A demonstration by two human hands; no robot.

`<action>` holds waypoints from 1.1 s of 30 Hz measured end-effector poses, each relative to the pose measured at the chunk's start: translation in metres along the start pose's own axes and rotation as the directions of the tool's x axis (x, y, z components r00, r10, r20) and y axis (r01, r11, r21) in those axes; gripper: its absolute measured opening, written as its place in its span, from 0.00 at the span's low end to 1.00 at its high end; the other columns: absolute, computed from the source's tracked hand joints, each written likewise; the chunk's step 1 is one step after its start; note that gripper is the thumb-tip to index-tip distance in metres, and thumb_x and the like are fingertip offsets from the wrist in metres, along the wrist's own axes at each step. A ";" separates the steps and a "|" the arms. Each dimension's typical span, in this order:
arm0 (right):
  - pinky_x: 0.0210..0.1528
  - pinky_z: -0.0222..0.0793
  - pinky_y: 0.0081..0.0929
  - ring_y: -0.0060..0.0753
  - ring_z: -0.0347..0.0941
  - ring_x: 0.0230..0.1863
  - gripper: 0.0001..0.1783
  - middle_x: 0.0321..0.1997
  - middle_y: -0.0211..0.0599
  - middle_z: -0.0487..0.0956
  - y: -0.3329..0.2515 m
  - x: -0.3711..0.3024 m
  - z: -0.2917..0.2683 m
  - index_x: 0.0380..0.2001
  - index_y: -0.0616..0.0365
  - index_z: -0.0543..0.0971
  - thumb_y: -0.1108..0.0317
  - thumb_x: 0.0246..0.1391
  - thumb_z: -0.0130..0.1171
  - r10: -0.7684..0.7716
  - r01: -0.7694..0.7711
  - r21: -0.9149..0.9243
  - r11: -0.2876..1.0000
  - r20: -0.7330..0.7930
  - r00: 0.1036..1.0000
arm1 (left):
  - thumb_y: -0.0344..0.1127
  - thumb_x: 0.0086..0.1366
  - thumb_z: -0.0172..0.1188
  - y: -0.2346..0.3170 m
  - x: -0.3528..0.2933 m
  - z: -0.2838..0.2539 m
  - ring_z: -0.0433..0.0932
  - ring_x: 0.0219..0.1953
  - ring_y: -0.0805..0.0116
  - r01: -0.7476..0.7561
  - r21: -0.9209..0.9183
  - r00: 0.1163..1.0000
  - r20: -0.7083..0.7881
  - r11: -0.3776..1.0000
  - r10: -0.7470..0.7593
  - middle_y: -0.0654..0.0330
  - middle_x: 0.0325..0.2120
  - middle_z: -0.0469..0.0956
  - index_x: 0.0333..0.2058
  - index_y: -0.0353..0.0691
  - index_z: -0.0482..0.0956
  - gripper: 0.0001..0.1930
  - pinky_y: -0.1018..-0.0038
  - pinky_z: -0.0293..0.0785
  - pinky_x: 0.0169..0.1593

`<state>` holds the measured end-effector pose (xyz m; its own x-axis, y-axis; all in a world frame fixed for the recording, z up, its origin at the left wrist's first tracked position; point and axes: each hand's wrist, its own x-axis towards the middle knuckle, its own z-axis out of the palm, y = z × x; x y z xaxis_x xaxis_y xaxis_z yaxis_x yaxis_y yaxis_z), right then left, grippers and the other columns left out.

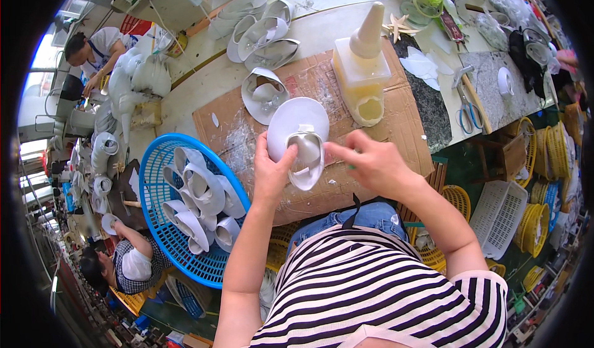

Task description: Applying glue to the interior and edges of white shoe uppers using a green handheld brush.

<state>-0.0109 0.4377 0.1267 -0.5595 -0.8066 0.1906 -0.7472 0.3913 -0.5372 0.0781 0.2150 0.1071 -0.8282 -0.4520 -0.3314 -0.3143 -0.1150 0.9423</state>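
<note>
1. Where the cardboard sheet (402,131) ends at its left edge, it is partly covered by the rim of a blue basket (148,190), piled with white shoe pieces (207,192).
2. Between that rim and the left hand (272,168), a strip of cardboard is exposed as side room.
3. The white shoe upper (288,113) is held over the cardboard's middle, pinched by the left hand with the thumb at its opening; just beyond it, a second upper (252,103) is laid.
4. The right hand (371,162) is brought in over the near right part, index finger stretched to the upper's rim, other fingers curled; whether anything is gripped cannot be told.
5. Toward the far right corner, reach is narrowed by a glue bottle (361,69); the right edge is bordered by a dark slab (427,113).
</note>
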 end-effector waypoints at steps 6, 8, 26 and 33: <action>0.25 0.74 0.36 0.42 0.80 0.27 0.23 0.35 0.43 0.71 -0.011 0.024 0.023 0.53 0.51 0.71 0.69 0.51 0.59 0.221 -0.118 -0.322 0.939 0.304 0.927 | 0.29 0.63 0.63 -0.003 -0.023 0.025 0.75 0.42 0.76 -0.059 0.025 0.980 0.192 0.998 0.053 0.63 0.42 0.77 0.52 0.37 0.71 0.19 0.77 0.72 0.47; 0.24 0.74 0.37 0.44 0.79 0.25 0.20 0.37 0.46 0.71 -0.009 0.025 0.029 0.50 0.53 0.72 0.70 0.53 0.57 0.238 -0.107 -0.377 0.920 0.321 0.917 | 0.30 0.65 0.62 0.001 -0.030 0.027 0.75 0.42 0.76 0.027 -0.008 0.975 0.221 1.000 -0.025 0.63 0.42 0.77 0.52 0.37 0.71 0.18 0.77 0.72 0.47; 0.38 0.76 0.28 0.32 0.77 0.34 0.24 0.47 0.41 0.73 0.033 0.007 -0.025 0.58 0.60 0.72 0.76 0.57 0.57 0.237 -0.189 0.208 0.960 -0.236 0.943 | 0.28 0.68 0.58 -0.013 -0.015 -0.017 0.79 0.42 0.71 0.239 -0.501 0.965 0.220 0.832 -0.146 0.58 0.49 0.77 0.58 0.35 0.68 0.21 0.72 0.76 0.49; 0.36 0.72 0.18 0.19 0.72 0.34 0.18 0.45 0.33 0.74 0.075 -0.012 -0.023 0.57 0.57 0.75 0.65 0.67 0.53 0.585 -0.359 0.582 0.730 -0.259 0.769 | 0.30 0.69 0.58 -0.022 -0.021 -0.006 0.78 0.45 0.72 0.354 -0.544 0.931 0.282 0.760 -0.232 0.59 0.46 0.79 0.56 0.35 0.71 0.18 0.73 0.74 0.51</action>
<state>-0.0692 0.4870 0.1033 -0.9599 -0.2766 0.0450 -0.1354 0.3174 -0.9386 0.1050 0.2222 0.0941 -0.8291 -0.1443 -0.5401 -0.2799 -0.7291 0.6245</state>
